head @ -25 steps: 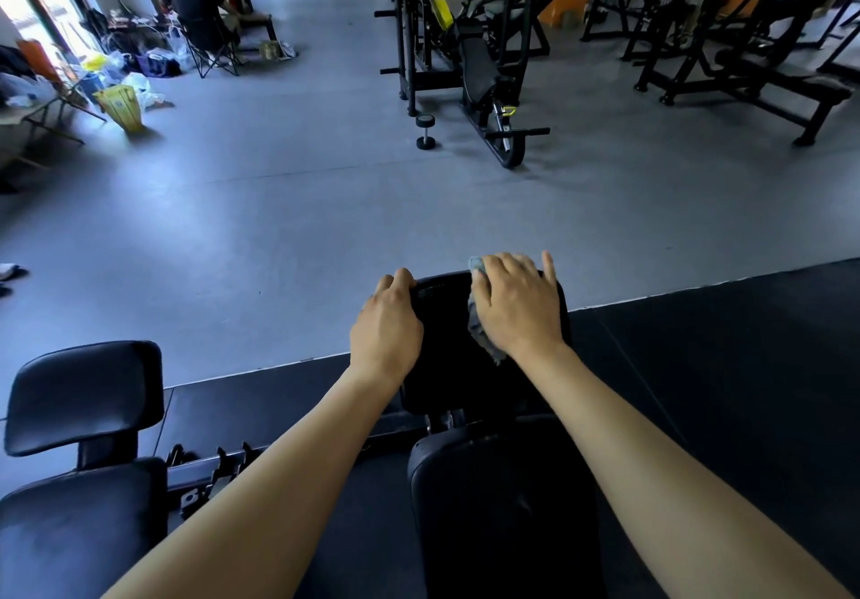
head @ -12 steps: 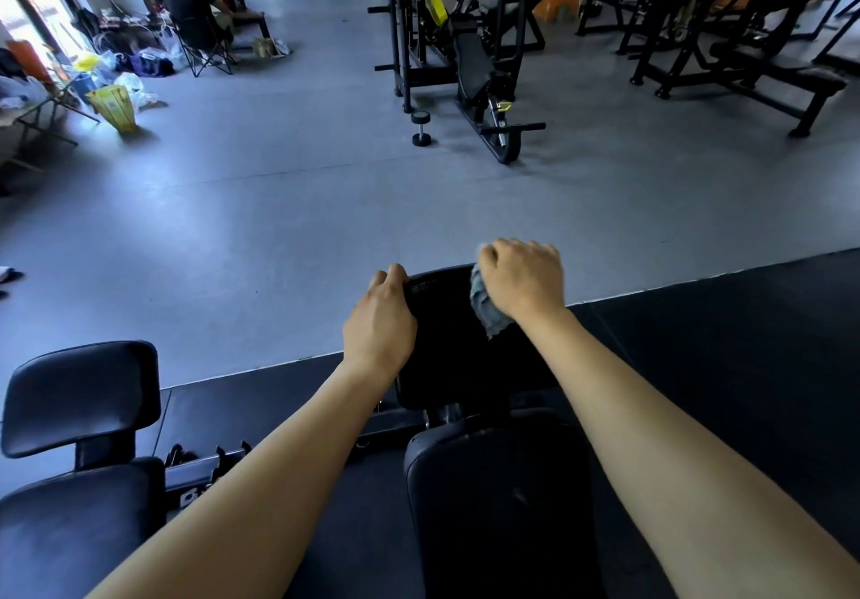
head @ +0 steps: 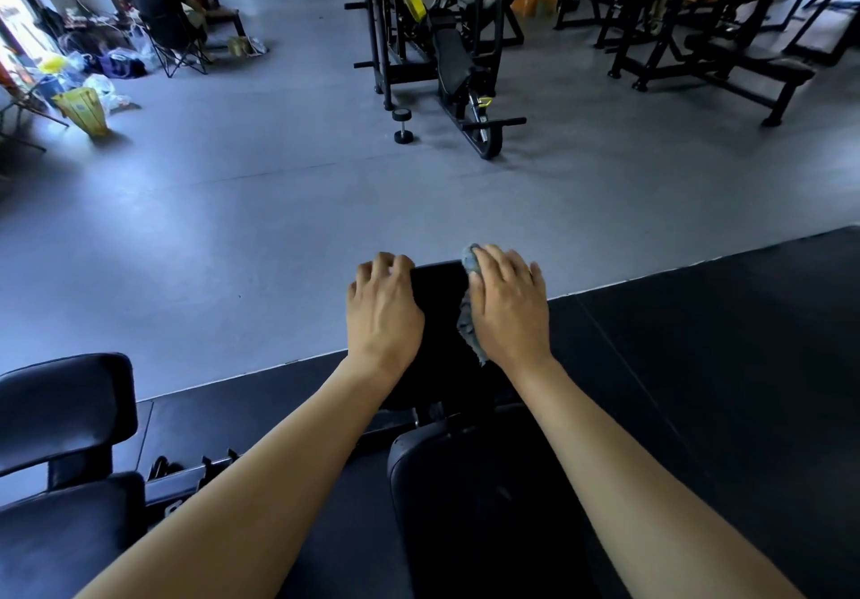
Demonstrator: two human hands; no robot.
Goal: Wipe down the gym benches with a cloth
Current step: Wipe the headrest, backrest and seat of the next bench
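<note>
The black bench runs away from me, with its long pad [head: 484, 505] near and a small end pad [head: 440, 301] at the far end. My left hand [head: 384, 314] grips the end pad's left edge, fingers curled over its far corner. On the right side of the same pad, my right hand [head: 509, 310] holds a grey cloth [head: 467, 331] down, fingers bent over the far edge. The cloth shows at my fingertips and along the inner side of my palm; the rest is under the hand.
A second black bench [head: 65, 403] stands close on my left. Across the grey floor are a small dumbbell [head: 402, 126], a black and yellow machine [head: 446, 54] and a flat bench [head: 744, 63]. A seated person [head: 163, 12] and bags [head: 86, 110] are far left.
My right hand slid the cloth to the pad's far edge while bunched in a fist, and now lies more spread over the pad's right side. My left hand kept its grip.
</note>
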